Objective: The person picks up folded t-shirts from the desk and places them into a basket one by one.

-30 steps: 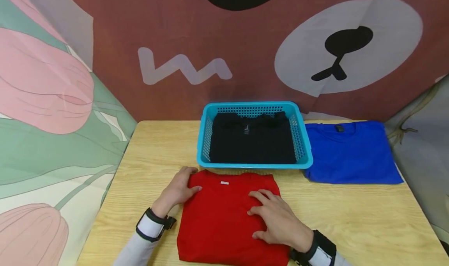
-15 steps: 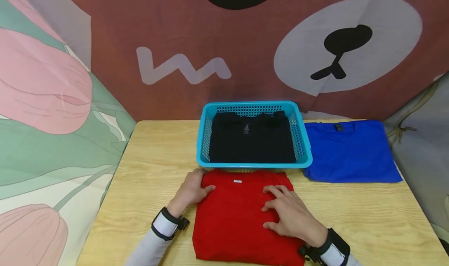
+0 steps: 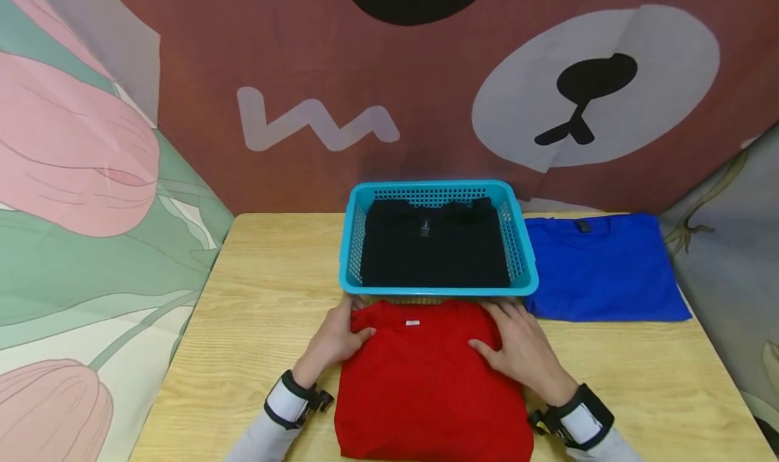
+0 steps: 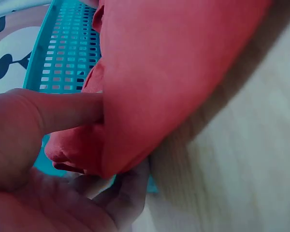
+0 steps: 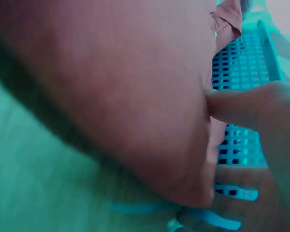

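Observation:
A folded red T-shirt (image 3: 429,384) with a white neck label lies on the table, collar toward the basket. At its far left corner my left hand (image 3: 333,339) pinches the fabric, thumb on top. The left wrist view shows the fingers (image 4: 130,195) of that hand under the red cloth. My right hand (image 3: 526,348) grips the far right corner, its thumb (image 5: 237,106) pressed on the cloth and its other fingers at the edge and partly hidden. Just beyond the shirt stands a blue plastic basket (image 3: 438,291), with a folded black T-shirt (image 3: 435,256) inside.
To the right of the basket lies a folded blue T-shirt (image 3: 608,272), close against the basket's side. All of this is on a light wooden table (image 3: 274,279). Behind the table hangs a brown cloth (image 3: 304,178) with a bear print.
The red T-shirt has shifted right, in front of the basket, with the left hand at its corner. My right hand has gone from the shirt's top to its far right corner.

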`<state>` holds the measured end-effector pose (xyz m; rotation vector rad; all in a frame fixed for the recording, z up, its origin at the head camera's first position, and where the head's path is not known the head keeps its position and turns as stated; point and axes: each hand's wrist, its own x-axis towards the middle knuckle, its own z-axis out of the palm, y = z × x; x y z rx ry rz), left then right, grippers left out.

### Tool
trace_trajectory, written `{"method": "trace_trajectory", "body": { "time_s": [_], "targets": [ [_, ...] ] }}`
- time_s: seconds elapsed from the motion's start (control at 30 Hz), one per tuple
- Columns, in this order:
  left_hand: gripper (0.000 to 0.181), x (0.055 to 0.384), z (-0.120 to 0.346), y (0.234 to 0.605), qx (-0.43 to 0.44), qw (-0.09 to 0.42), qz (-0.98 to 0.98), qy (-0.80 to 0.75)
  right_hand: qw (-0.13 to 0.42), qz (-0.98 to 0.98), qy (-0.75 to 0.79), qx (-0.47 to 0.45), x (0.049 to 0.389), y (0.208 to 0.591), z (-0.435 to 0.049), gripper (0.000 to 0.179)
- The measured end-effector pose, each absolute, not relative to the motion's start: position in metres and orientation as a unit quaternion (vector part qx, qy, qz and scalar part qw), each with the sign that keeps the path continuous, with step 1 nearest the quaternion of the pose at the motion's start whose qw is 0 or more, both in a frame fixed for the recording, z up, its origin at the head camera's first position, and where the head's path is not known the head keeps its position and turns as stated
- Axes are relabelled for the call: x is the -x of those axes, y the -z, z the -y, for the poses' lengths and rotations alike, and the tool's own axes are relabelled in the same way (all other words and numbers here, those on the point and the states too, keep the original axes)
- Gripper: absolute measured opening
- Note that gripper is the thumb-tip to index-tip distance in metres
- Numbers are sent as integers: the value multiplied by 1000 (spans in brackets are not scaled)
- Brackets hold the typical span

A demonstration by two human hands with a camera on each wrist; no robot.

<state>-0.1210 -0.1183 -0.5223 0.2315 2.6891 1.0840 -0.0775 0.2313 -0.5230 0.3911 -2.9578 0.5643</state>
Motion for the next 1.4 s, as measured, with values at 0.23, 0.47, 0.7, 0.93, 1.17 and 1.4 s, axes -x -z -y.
{"method": "trace_trajectory", "body": {
  "time_s": [0.23,0.47,0.7,0.93,1.17,1.4],
  "targets": [
    [63,114,129,528,-56,132,-885,-443,4,961,-258,-96,84,530,-238,80],
    [60,106,140,529,-29,227,-833,-504,-41,948,-312,-51,86,529,-242,61],
    [46,92,142,520,-38,236,-827,-508,-91,923,-373,-3,85,520,-243,74],
    [47,75,141,524,-53,264,-807,-526,-197,882,-424,55,78,505,-242,48],
    [40,71,144,532,-54,253,-803,-536,-239,835,-489,82,74,501,-251,59],
    [40,68,146,531,-48,268,-804,-528,-324,715,-610,106,59,509,-265,51]
  ]
}}
